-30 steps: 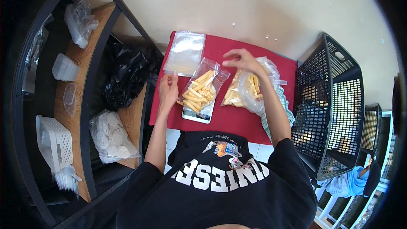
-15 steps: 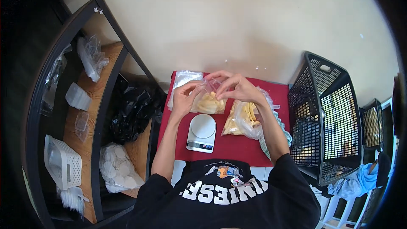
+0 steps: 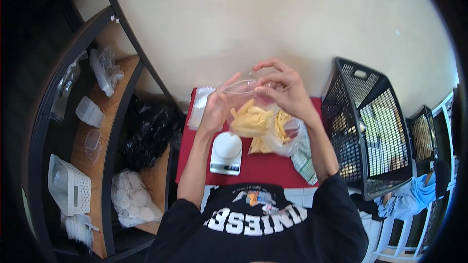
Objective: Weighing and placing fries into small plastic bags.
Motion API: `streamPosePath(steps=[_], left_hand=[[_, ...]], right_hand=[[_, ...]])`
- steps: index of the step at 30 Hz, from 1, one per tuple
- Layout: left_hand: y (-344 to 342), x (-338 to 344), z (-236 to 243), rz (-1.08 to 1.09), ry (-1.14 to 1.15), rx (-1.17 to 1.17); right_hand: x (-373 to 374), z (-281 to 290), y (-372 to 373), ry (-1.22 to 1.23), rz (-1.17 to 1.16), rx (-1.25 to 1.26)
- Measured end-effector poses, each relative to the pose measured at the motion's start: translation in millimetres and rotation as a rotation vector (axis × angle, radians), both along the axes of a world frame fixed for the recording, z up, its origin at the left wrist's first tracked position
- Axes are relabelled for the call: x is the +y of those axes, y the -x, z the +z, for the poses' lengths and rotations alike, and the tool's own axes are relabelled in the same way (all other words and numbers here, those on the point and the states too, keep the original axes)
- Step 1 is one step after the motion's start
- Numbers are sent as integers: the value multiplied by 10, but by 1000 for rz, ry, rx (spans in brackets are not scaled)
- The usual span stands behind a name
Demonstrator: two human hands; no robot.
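Both my hands hold a small clear zip bag of yellow fries (image 3: 249, 119) up in front of me, above the red table (image 3: 265, 168). My left hand (image 3: 218, 104) pinches the left end of the bag's top edge. My right hand (image 3: 282, 87) pinches the right end of that edge. Below the bag, a small white kitchen scale (image 3: 226, 152) sits bare on the table. A larger clear bag of fries (image 3: 280, 136) lies to the right of the scale.
A stack of empty clear bags (image 3: 201, 107) lies at the table's far left. A black plastic crate (image 3: 368, 126) stands to the right. On the left, a dark shelf rack (image 3: 87, 131) holds plastic containers, a black bag (image 3: 151, 131) and a white basket (image 3: 68, 185).
The small bag of fries lay on the scale a second ago. Both hands lifted it off and raised it, now gripping its top edge. The scale's plate is uncovered.
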State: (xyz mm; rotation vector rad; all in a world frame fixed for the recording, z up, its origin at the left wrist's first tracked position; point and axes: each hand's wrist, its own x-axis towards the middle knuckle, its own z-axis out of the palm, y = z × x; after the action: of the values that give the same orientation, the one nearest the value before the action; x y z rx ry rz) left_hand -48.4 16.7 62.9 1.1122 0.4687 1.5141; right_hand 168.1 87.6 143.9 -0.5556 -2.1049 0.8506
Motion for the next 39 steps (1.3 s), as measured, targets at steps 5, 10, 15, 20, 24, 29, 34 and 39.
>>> streamPosePath(steps=[5, 10, 15, 20, 24, 29, 34, 39], left_hand=[[-20, 131, 127, 143, 67, 276], [84, 172, 226, -15, 225, 55], [105, 209, 243, -46, 230, 74], [27, 162, 223, 26, 213, 14], [-47, 164, 201, 175, 226, -109], [63, 213, 36, 208, 47, 15], [-82, 160, -101, 256, 229, -123], [-88, 175, -86, 20, 146, -16]], right_hand=[[-2, -89, 34, 73, 18, 303], [40, -105, -136, 273, -96, 244], [83, -54, -295, 377, -76, 216], [-137, -114, -174, 488, -120, 395], [-217, -610, -242, 390, -168, 234], [-435, -730, -191, 306, -237, 399], [-370, -879, -154, 288, -398, 391], [-393, -600, -226, 419, -317, 527]])
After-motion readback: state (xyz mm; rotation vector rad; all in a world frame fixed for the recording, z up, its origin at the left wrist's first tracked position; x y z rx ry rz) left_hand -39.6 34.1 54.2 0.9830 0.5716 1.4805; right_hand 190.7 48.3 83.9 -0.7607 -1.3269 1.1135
